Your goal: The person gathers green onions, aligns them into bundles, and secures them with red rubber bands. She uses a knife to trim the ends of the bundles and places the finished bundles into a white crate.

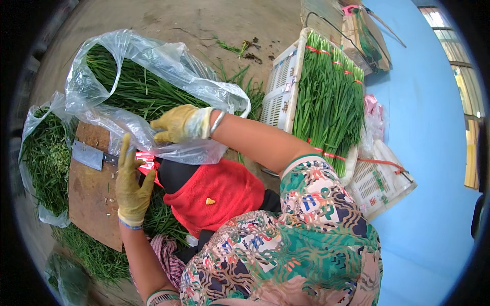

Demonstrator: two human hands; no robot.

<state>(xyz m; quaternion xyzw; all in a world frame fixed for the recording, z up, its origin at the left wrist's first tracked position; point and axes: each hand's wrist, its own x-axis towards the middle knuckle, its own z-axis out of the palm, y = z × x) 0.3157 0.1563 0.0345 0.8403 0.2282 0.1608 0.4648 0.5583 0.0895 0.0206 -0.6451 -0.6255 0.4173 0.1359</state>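
Note:
My left hand [134, 179], in a yellowish glove, is open above the edge of a wooden board [88, 195], its fingers apart. Just right of it, red ties [146, 160] lie at my lap, on the red cloth [214, 191]. My right hand [178, 124], gloved likewise and with a bracelet at the wrist, is at a clear plastic bag [134, 122] of long green leafy stalks [141, 82]; whether it grips the film cannot be told. A cleaver [87, 155] rests on the board, its dark handle pointing towards my left hand.
On the right, a white plastic crate [281, 90] holds green bundles [329, 99] bound with red ties. Another bag of greens [46, 160] stands at far left, with loose greens [95, 256] below the board. A blue surface [425, 153] lies beyond the crate.

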